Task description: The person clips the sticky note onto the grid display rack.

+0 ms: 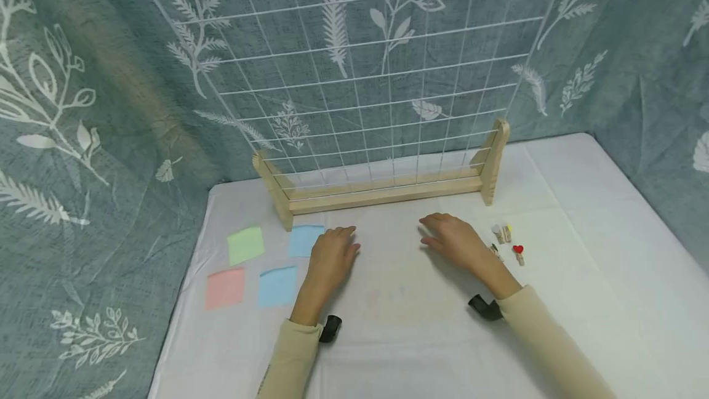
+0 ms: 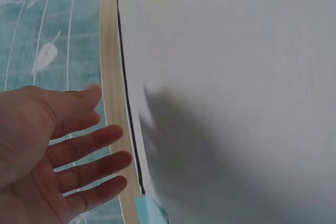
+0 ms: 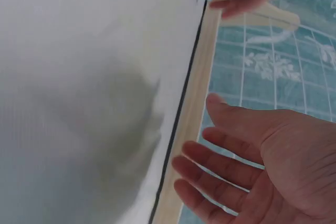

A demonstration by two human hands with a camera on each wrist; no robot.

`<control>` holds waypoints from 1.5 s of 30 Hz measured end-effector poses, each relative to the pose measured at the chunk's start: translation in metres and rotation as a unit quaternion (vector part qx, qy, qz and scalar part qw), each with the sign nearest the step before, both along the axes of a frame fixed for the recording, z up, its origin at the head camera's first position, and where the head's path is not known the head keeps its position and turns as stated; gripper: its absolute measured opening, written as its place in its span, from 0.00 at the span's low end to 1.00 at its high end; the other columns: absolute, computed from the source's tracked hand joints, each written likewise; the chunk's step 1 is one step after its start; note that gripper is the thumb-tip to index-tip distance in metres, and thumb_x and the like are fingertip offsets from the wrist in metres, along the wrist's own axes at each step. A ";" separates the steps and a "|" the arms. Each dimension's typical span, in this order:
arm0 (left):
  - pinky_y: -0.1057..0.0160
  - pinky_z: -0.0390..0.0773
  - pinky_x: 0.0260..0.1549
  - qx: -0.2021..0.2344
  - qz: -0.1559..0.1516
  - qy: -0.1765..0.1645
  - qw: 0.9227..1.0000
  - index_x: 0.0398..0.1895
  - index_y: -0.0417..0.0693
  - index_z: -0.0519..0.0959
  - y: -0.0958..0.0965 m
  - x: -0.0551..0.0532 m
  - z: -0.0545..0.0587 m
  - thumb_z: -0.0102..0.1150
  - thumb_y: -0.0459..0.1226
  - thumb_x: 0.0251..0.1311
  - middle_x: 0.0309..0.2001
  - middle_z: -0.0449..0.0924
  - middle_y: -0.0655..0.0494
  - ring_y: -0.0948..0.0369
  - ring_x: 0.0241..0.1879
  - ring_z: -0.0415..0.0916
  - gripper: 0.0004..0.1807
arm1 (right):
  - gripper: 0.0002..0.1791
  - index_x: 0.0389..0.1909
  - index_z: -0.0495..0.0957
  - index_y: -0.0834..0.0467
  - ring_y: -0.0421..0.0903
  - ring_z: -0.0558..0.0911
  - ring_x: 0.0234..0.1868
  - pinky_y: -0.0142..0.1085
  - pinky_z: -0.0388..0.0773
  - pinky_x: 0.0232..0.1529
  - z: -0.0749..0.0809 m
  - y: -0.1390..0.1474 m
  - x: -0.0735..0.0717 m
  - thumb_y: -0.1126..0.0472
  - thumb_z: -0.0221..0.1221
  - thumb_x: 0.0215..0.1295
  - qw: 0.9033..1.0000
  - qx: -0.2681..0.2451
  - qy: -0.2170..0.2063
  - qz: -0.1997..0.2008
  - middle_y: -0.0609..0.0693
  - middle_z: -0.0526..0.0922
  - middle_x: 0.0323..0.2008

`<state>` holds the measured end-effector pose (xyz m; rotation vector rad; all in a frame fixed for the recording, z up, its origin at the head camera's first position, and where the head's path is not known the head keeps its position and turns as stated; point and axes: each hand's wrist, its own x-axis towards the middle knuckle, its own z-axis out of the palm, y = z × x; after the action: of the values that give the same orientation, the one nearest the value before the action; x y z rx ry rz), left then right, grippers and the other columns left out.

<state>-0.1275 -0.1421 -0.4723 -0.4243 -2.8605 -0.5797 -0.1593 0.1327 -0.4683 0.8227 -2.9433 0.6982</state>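
Over the white table, my left hand [image 1: 331, 258] hovers with relaxed, slightly bent fingers and holds nothing. It partly covers a blue sticky note [image 1: 306, 240]. In the left wrist view its fingers [image 2: 89, 169] are spread apart. My right hand [image 1: 455, 242] is likewise held out with nothing in it, close to several small clothespins. One clothespin bears a red heart [image 1: 518, 250]; another has a yellow top [image 1: 507, 231]. Beyond both hands stands a white wire grid [image 1: 360, 85] in a wooden stand [image 1: 388, 194].
On the left of the table lie a green sticky note [image 1: 245, 245], a pink one [image 1: 224, 288] and a second blue one [image 1: 277, 286]. A leaf-patterned green curtain [image 1: 111, 263] closes off the back and sides. Each wrist carries a black camera mount [image 1: 330, 329].
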 end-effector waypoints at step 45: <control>0.51 0.76 0.35 0.089 0.147 -0.131 0.976 0.44 0.34 0.83 -0.144 0.049 0.003 0.66 0.34 0.59 0.36 0.81 0.47 0.50 0.36 0.79 0.12 | 0.14 0.45 0.83 0.69 0.37 0.78 0.32 0.31 0.76 0.32 0.007 0.178 0.009 0.61 0.63 0.65 0.971 -0.072 -0.205 -0.101 0.55 0.86 0.37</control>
<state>-0.0787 -0.2860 -0.4690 0.1138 -2.9946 -0.8807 -0.1503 0.3104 -0.4617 0.3978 -3.2064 1.1732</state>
